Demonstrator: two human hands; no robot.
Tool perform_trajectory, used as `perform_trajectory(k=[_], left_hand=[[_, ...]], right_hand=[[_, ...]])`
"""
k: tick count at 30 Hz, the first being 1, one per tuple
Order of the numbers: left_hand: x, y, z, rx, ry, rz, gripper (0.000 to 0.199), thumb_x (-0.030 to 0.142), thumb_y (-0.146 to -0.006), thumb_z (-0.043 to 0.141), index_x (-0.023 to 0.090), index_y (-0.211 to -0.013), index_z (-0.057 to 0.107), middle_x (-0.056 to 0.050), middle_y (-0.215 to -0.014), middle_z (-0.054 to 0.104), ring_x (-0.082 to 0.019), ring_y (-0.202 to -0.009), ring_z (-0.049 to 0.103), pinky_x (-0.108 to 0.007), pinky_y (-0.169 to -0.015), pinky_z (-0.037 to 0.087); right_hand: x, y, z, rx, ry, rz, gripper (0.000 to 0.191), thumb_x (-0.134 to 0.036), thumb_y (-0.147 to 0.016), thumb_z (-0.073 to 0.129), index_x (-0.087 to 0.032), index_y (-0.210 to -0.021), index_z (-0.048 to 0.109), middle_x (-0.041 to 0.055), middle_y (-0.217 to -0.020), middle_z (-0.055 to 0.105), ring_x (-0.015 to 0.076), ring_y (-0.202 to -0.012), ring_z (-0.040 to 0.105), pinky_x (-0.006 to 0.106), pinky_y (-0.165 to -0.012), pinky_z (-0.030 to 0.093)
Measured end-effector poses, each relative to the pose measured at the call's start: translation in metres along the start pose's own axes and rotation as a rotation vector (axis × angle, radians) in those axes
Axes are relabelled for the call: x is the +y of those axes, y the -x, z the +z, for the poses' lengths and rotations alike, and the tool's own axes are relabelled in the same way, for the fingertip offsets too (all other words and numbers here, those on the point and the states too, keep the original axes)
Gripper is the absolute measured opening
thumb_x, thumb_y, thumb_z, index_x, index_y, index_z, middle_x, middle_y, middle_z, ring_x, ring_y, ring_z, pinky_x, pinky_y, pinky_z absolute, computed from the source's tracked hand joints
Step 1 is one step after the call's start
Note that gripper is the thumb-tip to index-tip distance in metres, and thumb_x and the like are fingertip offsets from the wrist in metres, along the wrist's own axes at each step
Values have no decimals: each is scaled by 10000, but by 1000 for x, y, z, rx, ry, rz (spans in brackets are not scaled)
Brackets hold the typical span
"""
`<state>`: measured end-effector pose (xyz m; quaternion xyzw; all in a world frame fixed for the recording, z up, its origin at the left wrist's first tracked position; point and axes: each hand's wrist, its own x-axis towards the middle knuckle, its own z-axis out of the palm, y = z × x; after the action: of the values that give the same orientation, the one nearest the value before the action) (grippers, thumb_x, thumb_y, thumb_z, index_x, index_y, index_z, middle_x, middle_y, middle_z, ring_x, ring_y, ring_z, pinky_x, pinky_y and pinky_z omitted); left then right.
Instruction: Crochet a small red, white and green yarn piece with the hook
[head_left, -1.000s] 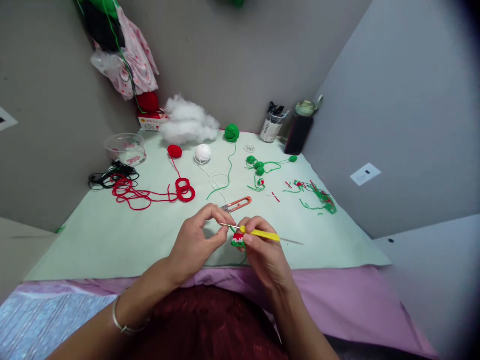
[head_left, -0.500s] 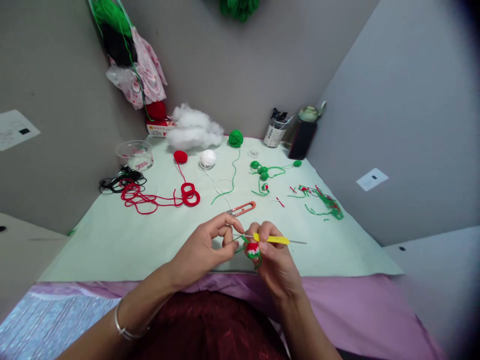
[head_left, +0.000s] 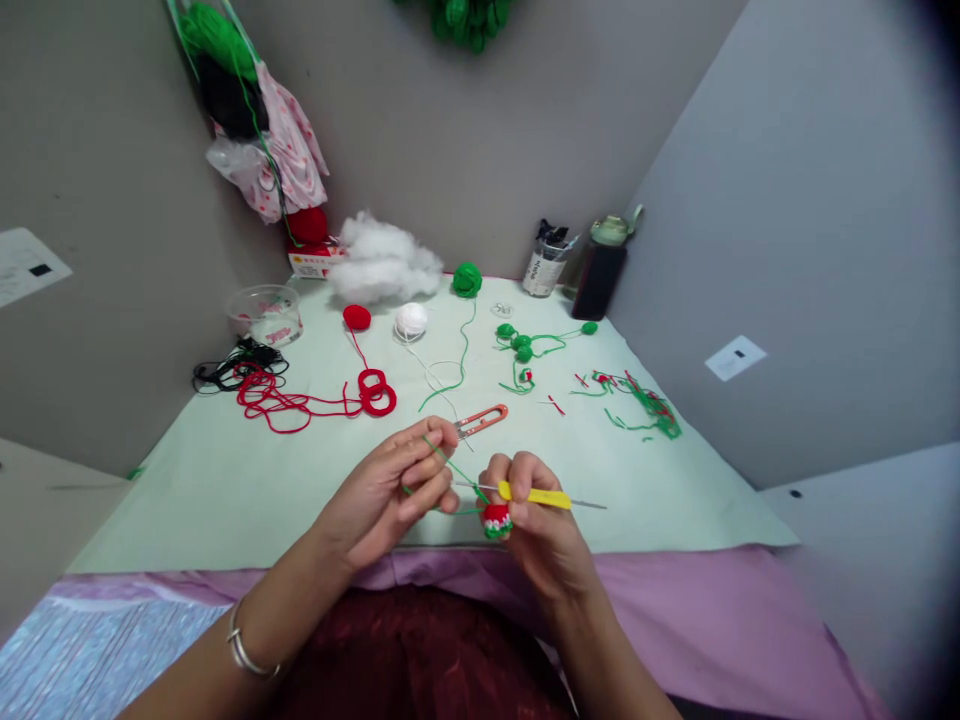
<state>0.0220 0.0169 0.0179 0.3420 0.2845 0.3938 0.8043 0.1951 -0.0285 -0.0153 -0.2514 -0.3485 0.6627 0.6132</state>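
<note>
My right hand (head_left: 536, 500) is closed around a crochet hook (head_left: 541, 495) with a yellow grip, its thin metal shaft pointing left. Below the shaft, a small crocheted piece (head_left: 496, 521) in red, white and green is pinched by the same hand. Green yarn (head_left: 459, 468) runs from the hook to my left hand (head_left: 401, 490), whose bent fingers hold the strand taut. Just beyond my left fingertips lie orange thread snips (head_left: 482, 421) on the table.
Red (head_left: 357, 317), white (head_left: 411, 320) and green yarn balls (head_left: 467, 280) stand before a heap of white stuffing (head_left: 386, 258). Small green crocheted pieces (head_left: 523, 345) and yarn scraps (head_left: 660, 412) lie to the right. A dark bottle (head_left: 600, 275) stands at the back right, a clear tub (head_left: 265, 315) at left.
My left hand has drawn back to the left from the hook, stretching the green yarn between them. My right hand, with hook and crocheted piece, has shifted slightly down and left.
</note>
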Motion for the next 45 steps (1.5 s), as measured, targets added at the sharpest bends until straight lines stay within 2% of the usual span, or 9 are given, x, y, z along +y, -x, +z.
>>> perform_trajectory(k=[2,5,7,10,13,17,24,37,45], left_hand=[[8,-3,-13,41,-245,95,314,509,-949,668,208,-863,665,113,-566,270,-81,-445,185,-246,-514,355],[25,-6,-41,313,-940,381,170,375,-852,789,227,-884,712,65,-609,424,-143,-574,414,-273,-610,369],[31,-3,-51,358,-1229,535,177,296,-803,816,246,-961,754,-8,-840,633,-224,-846,585,-336,-806,449],[24,10,-40,370,-1129,598,184,292,-898,749,258,-1077,723,-52,-1125,697,-257,-1100,630,-404,-1023,451],[5,22,-10,199,-798,489,126,307,-913,762,250,-999,688,-24,-1006,688,-215,-975,678,-360,-931,551],[-15,18,12,134,-707,453,137,245,-868,810,236,-952,703,-10,-971,686,-183,-938,687,-319,-919,589],[-18,11,5,205,-700,477,65,264,-918,768,227,-950,724,-6,-923,750,-160,-845,725,-262,-809,593],[-19,11,3,156,-834,483,89,218,-885,795,220,-946,730,-8,-888,781,-177,-805,752,-276,-785,613],[-23,8,-10,96,-1310,968,128,104,-965,669,170,-1053,735,-42,-927,783,-165,-863,750,-267,-795,566]], right_hand=[[-4,1,-4,5,-20,-29,388,-342,-702,933,-233,-681,561,-40,-684,513,107,-582,426,221,-522,381],[-13,1,-10,58,2,-77,328,-319,-725,918,-234,-709,601,-35,-706,532,101,-584,439,209,-510,373],[-17,-1,-11,127,69,-94,267,-296,-733,911,-232,-739,652,-27,-739,568,100,-608,479,215,-531,399],[-16,-4,-8,233,186,-119,246,-322,-720,919,-226,-767,697,-13,-773,620,115,-646,525,240,-562,440],[-10,-5,-4,294,296,-145,221,-349,-756,901,-232,-812,722,-6,-800,672,133,-682,573,266,-613,479],[-2,-2,-3,261,428,-156,149,-359,-851,839,-244,-883,750,-8,-814,702,136,-695,603,280,-664,501],[-7,-1,6,175,597,-217,128,-235,-826,838,-273,-926,767,-7,-929,718,155,-836,655,285,-757,529],[-3,2,11,284,852,-331,36,-229,-908,756,-248,-896,729,-16,-826,701,139,-735,624,284,-664,486],[-3,4,12,206,1052,-437,63,-182,-946,724,-243,-958,715,-17,-875,703,127,-781,653,264,-702,512]])
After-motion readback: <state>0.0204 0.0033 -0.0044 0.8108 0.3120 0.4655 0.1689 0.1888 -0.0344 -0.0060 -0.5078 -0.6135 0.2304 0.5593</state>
